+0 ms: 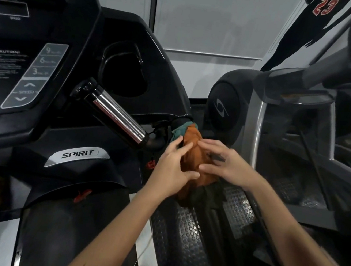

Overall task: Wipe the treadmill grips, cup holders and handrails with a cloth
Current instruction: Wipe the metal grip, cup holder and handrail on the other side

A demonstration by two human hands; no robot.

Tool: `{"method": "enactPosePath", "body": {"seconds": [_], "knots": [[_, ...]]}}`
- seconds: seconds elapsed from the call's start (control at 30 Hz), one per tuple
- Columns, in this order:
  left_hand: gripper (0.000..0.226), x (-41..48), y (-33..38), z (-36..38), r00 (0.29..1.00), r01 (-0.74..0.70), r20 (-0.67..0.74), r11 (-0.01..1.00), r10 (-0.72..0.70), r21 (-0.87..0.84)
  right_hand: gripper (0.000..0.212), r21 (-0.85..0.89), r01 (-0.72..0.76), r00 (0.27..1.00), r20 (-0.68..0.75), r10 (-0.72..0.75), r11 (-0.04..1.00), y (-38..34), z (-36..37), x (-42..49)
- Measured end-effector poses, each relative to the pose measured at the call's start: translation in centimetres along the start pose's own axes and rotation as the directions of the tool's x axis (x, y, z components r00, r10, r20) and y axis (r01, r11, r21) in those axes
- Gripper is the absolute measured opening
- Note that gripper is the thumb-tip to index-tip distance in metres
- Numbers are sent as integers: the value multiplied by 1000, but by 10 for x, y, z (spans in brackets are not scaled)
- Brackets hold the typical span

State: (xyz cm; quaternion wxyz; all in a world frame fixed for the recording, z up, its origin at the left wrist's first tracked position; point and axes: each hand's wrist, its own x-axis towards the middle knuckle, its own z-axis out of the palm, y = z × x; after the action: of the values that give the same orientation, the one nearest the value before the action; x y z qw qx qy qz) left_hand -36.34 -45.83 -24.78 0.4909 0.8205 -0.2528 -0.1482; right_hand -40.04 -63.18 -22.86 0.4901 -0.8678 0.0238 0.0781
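Observation:
An orange cloth (191,157) with a teal edge is wrapped around the treadmill's right handrail (180,122), just below the console's right corner. My left hand (171,167) presses on the cloth's left side, fingers spread over it. My right hand (226,163) holds the cloth's right side, thumb and fingers curled around it. The handrail under the cloth is hidden. A chrome pulse grip (117,114) sticks out to the left of the cloth. An oval black cup holder (124,71) sits in the console above it.
The console's speed buttons (33,75) and a SPIRIT badge (76,156) lie at left. An elliptical machine (260,121) with studded pedals (236,206) stands close on the right. A dark jersey (317,17) hangs at top right. A red safety clip (151,164) dangles beside my left hand.

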Motion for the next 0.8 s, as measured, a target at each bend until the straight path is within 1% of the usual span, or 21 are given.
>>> {"method": "enactPosePath", "body": {"seconds": [0.13,0.27,0.33,0.4,0.47,0.53,0.63,0.73,0.8], "knots": [[80,26,-8,-10,997,48,-61,998,-51,-41,62,-128,91,996,26,-88,988,-10,1,31],[78,36,-7,-12,997,57,-52,998,-59,-39,59,-221,120,992,3,-123,968,-18,3,51],[71,34,-5,-9,994,56,-91,998,-58,-23,52,-266,146,987,-25,-159,953,-19,1,49],[59,28,-4,-6,984,65,-166,998,-59,26,41,-336,168,980,-44,-193,927,-21,1,42],[44,17,-4,-1,968,52,-249,996,-31,77,31,-402,196,972,-38,-231,894,-23,2,30],[35,1,-4,7,960,25,-279,994,5,104,25,-418,212,969,-29,-247,883,-20,3,14],[35,-10,-6,15,956,20,-294,997,4,79,23,-456,233,963,-13,-269,859,-15,5,0],[41,1,-6,11,945,55,-326,997,-36,50,27,-480,236,964,5,-266,845,-19,4,19],[47,13,-2,7,947,54,-319,998,-39,36,31,-515,219,968,6,-252,829,-22,4,39]]}}
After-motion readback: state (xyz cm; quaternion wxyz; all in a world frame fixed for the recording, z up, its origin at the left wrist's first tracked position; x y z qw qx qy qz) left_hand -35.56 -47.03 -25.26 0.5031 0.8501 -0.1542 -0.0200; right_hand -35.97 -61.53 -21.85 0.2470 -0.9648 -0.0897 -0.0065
